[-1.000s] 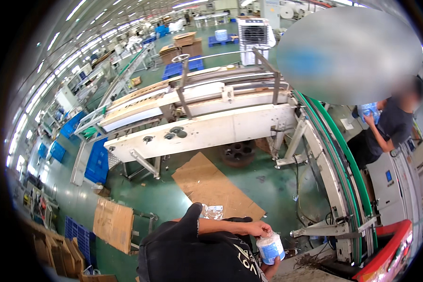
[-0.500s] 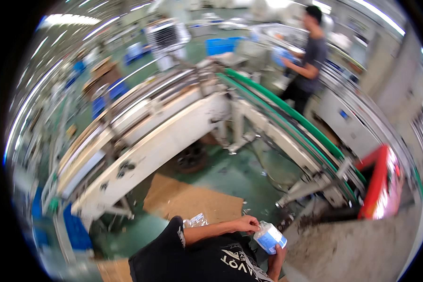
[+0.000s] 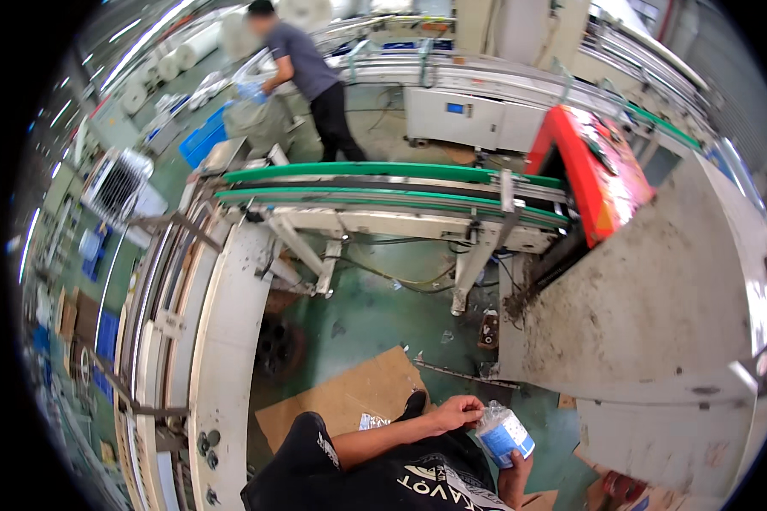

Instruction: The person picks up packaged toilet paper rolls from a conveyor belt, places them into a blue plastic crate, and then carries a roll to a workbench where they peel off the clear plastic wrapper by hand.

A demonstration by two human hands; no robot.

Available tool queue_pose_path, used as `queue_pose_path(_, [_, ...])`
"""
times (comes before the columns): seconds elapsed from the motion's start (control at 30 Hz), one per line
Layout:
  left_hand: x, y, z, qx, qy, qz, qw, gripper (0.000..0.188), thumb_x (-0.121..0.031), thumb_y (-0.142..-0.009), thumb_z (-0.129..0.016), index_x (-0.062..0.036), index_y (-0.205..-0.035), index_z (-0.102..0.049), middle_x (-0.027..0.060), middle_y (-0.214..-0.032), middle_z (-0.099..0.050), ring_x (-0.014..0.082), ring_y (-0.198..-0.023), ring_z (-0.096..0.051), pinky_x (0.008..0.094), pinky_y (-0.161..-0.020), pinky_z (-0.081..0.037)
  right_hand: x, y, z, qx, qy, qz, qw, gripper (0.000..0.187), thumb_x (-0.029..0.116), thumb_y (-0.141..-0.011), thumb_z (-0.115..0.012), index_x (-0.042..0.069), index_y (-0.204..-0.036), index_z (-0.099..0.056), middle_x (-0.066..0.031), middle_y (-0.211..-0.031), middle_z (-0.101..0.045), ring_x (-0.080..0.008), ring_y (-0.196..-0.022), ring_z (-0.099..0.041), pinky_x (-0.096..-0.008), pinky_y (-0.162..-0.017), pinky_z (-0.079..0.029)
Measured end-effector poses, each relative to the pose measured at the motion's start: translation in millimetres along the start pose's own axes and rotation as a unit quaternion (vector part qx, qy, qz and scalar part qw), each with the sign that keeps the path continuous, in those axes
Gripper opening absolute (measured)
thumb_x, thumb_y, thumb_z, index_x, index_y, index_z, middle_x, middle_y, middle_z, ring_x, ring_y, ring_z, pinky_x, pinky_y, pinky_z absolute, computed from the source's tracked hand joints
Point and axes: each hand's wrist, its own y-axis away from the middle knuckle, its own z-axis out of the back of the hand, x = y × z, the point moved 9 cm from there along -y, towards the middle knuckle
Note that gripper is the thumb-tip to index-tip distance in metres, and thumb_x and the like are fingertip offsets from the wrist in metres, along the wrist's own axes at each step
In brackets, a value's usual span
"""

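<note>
A blue-and-white cylindrical pack [image 3: 507, 439] in clear plastic film is held in front of my body. My right hand [image 3: 516, 473] is wrapped round its lower side. With bent fingers, my left hand [image 3: 462, 413] pinches at the loose, crinkled film [image 3: 491, 414] on the pack's upper left end. My left forearm crosses in front of my dark shirt. What is inside the pack cannot be made out.
A flat cardboard sheet [image 3: 349, 396] lies on the green floor by my feet. Ahead runs a green-railed conveyor [image 3: 383, 179]; a pale machine frame [image 3: 222, 341] stands left. A red machine cover [image 3: 584, 170] and a stained metal panel [image 3: 631, 281] are right. A person [image 3: 302, 72] stands beyond the conveyor.
The view has swung to the right, so the conveyor now lies straight across and the other person appears farther left. Both hands keep their hold on the pack and its film.
</note>
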Motion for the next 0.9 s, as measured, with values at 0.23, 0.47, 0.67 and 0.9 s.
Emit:
queue_pose_path(0.23, [39,7,-74,0.061,0.072,0.105,0.990,0.012,-0.004,-0.091,-0.063,-0.0048,-0.103,-0.061,0.0013,-0.093,-0.062,0.0124,-0.087,-0.062,0.0277,-0.077,-0.054,16,59,67,-0.045,-0.013,0.056,0.997,0.076,0.026,-0.074,-0.074,-0.002,-0.136,-0.041,-0.0182,-0.129,-0.055,-0.0302,-0.118,-0.056,-0.0430,-0.103,-0.043])
queue_pose_path(0.47, [122,-19,-220,0.153,0.008,0.214,0.965,0.022,0.001,-0.078,-0.063,-0.0069,-0.098,-0.060,0.0012,-0.095,-0.061,0.0133,-0.086,-0.061,0.0279,-0.074,-0.052,44,121,200,-0.109,-0.079,0.138,0.981,0.089,0.029,-0.069,-0.076,0.000,-0.143,-0.035,-0.0194,-0.137,-0.047,-0.0332,-0.126,-0.049,-0.0477,-0.106,-0.040])
queue_pose_path(0.67, [194,-6,-324,0.142,0.044,0.295,0.944,0.012,-0.009,-0.091,-0.061,-0.0065,-0.103,-0.063,0.0030,-0.088,-0.065,0.0144,-0.079,-0.064,0.0310,-0.075,-0.055,118,160,317,-0.145,0.033,0.162,0.976,0.097,0.031,-0.063,-0.086,0.002,-0.141,-0.036,-0.0114,-0.125,-0.051,-0.0246,-0.119,-0.052,-0.0386,-0.102,-0.043])
queue_pose_path(0.9, [219,-59,-432,0.195,-0.148,0.269,0.931,0.013,-0.009,-0.094,-0.056,-0.0073,-0.106,-0.061,0.0030,-0.097,-0.068,0.0146,-0.088,-0.065,0.0318,-0.080,-0.054,162,184,397,-0.204,0.006,0.211,0.956,0.092,0.012,-0.063,-0.088,0.004,-0.139,-0.036,-0.0115,-0.129,-0.050,-0.0226,-0.123,-0.049,-0.0379,-0.105,-0.041])
